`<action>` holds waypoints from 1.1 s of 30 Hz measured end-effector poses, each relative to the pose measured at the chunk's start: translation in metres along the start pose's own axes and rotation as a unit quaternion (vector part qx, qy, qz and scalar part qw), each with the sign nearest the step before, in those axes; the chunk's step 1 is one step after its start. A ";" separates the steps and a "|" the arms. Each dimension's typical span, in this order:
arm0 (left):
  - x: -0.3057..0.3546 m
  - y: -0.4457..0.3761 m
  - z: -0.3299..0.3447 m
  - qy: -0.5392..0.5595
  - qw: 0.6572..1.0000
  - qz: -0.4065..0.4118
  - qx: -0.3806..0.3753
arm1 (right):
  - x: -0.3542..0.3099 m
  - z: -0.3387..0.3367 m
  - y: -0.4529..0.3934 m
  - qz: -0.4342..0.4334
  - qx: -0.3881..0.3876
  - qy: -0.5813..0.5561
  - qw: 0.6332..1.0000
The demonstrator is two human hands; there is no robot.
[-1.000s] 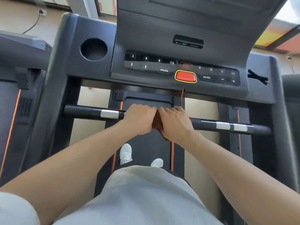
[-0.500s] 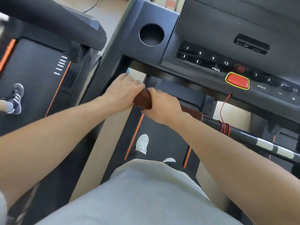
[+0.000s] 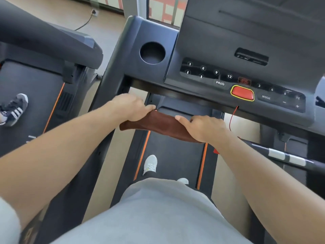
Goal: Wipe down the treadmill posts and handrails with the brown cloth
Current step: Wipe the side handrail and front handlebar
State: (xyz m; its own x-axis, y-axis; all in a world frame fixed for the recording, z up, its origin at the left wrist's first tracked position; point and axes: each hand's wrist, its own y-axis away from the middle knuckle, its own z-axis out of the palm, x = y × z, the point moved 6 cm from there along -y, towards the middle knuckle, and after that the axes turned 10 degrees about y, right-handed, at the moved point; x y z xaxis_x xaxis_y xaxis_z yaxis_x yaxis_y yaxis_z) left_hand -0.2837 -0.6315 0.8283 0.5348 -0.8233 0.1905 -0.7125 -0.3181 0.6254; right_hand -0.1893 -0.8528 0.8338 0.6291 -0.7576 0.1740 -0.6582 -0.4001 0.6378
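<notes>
Grey fabric: the person's clothing (image 3: 158, 213) fills the bottom of the view, nearest the camera, with both bare forearms reaching forward above it.
White shoes: one shoe (image 3: 150, 164) is planted on the dark treadmill belt (image 3: 174, 155), which has an orange stripe along each side; the toe of the other just shows past the grey fabric.
Brown cloth (image 3: 158, 125): spread lengthwise over the handrail (image 3: 284, 155), covering the stretch between the two hands.
Left hand (image 3: 130, 107): at the cloth's left end, close to the left post (image 3: 112, 85); its fingers curl down onto the cloth and hold that end against the bar.
Right hand (image 3: 202, 127): at the cloth's right end, fingers curled over the top and thumb stretched along the cloth, gripping it round the bar.
Handrail, bare part: black with two silver bands, running on to the right beyond the right hand.
Red cord (image 3: 233, 117): hangs from under the console, just behind the right hand.
Console (image 3: 219, 50): dark grey, with a round cup holder (image 3: 152, 52) on the left, a row of numbered buttons, labels PROG and MODE, and a red button (image 3: 242, 93) ringed in yellow.
Far left: a second treadmill (image 3: 44, 76), with another person's dark, white-striped sneaker (image 3: 15, 108) on its belt.
Far background: a tan floor (image 3: 58, 13) with a black cable running across it.
</notes>
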 end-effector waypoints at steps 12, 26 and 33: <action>0.029 0.020 0.004 0.425 0.864 0.204 0.179 | -0.007 0.006 0.039 -0.014 0.222 -0.551 0.804; 0.228 0.111 0.022 0.572 0.740 0.352 0.031 | 0.147 0.047 0.201 0.118 0.386 -0.637 0.657; 0.325 0.090 0.054 0.478 0.790 0.380 0.045 | 0.274 0.095 0.196 0.192 0.416 -0.511 0.727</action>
State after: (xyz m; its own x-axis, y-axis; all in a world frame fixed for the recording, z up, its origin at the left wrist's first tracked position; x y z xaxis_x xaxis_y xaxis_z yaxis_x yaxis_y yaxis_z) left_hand -0.1980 -0.9532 0.9059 0.0048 -0.0740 0.9972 -0.9995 0.0304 0.0070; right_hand -0.1848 -1.1876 0.9354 -0.0240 -0.7140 -0.6997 -0.9941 0.0910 -0.0587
